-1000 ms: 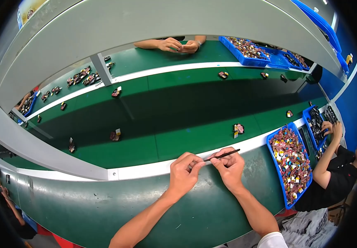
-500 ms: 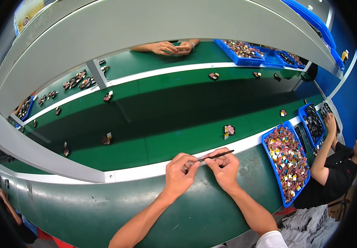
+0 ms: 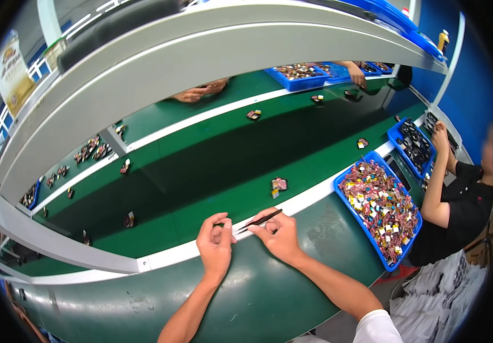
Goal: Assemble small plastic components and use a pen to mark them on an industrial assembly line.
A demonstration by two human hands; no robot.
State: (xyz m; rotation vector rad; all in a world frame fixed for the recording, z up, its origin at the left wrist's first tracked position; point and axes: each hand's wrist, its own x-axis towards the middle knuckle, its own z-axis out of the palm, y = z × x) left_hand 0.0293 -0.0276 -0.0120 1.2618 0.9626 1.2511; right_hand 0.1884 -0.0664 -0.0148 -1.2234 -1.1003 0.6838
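Observation:
A pair of dark tweezers [image 3: 267,217] is pinched in my right hand [image 3: 280,238], above the pale edge of the workbench. Its two slim tips point left, toward my left hand [image 3: 216,246]. My left hand is closed, with fingers curled and the thumb close to the index fingertip. Whether anything small sits in it I cannot make out. Beyond my hands, on the green conveyor belt [image 3: 212,214], lies a small bundle [image 3: 279,186] of pinkish and black parts with a yellow-white tag.
A blue tray [image 3: 338,184] heaped with small tagged pink parts stands to my right. Behind it is a blue bin [image 3: 394,136] of black parts, where a co-worker [image 3: 455,194] sits. A grey beam [image 3: 200,46] arches overhead. Other people's hands work across the belt.
My left hand has come away from the tweezers, which stay in my right hand. The view has turned, so things appear shifted left. Another hand now reaches in at the far trays.

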